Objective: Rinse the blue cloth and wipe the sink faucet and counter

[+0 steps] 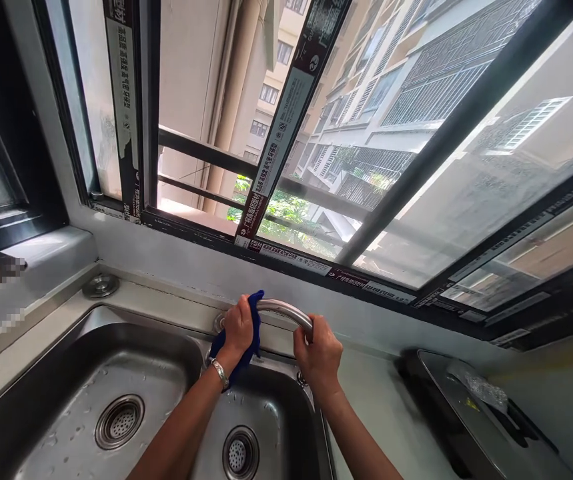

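Observation:
A curved metal faucet (283, 307) arches over the back of the sink. My left hand (239, 325) is closed around a blue cloth (255, 330), which wraps the faucet near its base; part of the cloth hangs below the wrist. At the spout end, my right hand (319, 350) grips the faucet with bent fingers. Below both arms lies the two-basin steel sink (193, 343). Water drops dot the left basin, and a round drain strainer (237, 453) shows in the right one.
A round metal fitting (101, 286) sits on the ledge at the back left. Behind the sink runs a dark-framed window (286, 257). On the counter (371, 393) to the right stands a dark, flat-topped appliance (466, 407) with crumpled clear plastic (481, 385) on it.

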`<state>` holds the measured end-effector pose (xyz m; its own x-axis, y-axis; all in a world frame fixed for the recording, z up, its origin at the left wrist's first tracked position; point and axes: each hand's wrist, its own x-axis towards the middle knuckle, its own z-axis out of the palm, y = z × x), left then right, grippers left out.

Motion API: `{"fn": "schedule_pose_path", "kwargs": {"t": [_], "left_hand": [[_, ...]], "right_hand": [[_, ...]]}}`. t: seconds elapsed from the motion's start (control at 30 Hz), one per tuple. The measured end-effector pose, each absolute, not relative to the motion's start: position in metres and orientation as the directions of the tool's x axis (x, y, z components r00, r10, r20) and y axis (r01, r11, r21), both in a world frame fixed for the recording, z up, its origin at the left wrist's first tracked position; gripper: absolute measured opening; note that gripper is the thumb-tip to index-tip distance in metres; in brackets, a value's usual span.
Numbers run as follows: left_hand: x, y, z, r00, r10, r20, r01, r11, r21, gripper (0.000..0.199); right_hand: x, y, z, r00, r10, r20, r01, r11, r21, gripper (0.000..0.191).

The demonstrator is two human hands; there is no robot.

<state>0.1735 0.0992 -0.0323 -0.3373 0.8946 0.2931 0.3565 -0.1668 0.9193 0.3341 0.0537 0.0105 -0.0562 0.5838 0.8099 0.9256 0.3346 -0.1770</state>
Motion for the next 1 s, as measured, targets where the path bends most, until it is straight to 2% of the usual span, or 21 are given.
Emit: {"fn": "schedule_pose_path", "kwargs": {"t": [0.13,0.23,0.33,0.43,0.53,0.6,0.77,0.9,1.0], "left_hand": [[0.18,0.095,0.003,-0.26,0.873,0.411,0.538,-0.222,0.813,0.048],[0.187,0.088,0.028,-0.128,0.85,0.51,0.687,-0.295,0.664,0.041],[0.194,0.082,0.05,0.036,0.813,0.581,0.78,-0.386,0.492,0.038],[0.197,0.079,0.062,0.109,0.813,0.572,0.818,-0.4,0.413,0.038],[0.195,0.076,0.067,0.141,0.808,0.571,0.838,-0.405,0.365,0.039],[0.195,0.074,0.069,0.171,0.794,0.584,0.851,-0.418,0.318,0.039],[0.211,0.063,0.067,0.236,0.696,0.678,0.873,-0.458,0.166,0.032],[0.236,0.062,0.058,0.282,0.57,0.771,0.866,-0.498,0.051,0.028],[0.26,0.065,0.042,0.332,0.5,0.8,0.837,-0.548,-0.006,0.027]], "right_hand": [[0.332,0.052,0.01,-0.063,0.6,0.797,0.916,0.352,-0.192,0.01],[0.331,0.053,0.013,-0.052,0.625,0.779,0.895,0.375,-0.24,0.016],[0.333,0.053,0.014,-0.024,0.662,0.749,0.81,0.452,-0.374,0.031],[0.339,0.049,0.008,0.05,0.72,0.692,0.66,0.497,-0.564,0.048],[0.342,0.039,-0.003,0.196,0.819,0.54,0.529,0.375,-0.761,0.051],[0.341,0.027,-0.009,0.259,0.859,0.441,0.461,0.291,-0.838,0.05],[0.34,-0.019,-0.034,0.325,0.886,0.332,0.273,0.248,-0.93,0.059],[0.36,-0.058,-0.084,0.431,0.899,0.081,-0.006,0.092,-0.996,0.065],[0.377,-0.085,-0.117,0.389,0.916,-0.095,-0.172,-0.029,-0.985,0.068]]}}
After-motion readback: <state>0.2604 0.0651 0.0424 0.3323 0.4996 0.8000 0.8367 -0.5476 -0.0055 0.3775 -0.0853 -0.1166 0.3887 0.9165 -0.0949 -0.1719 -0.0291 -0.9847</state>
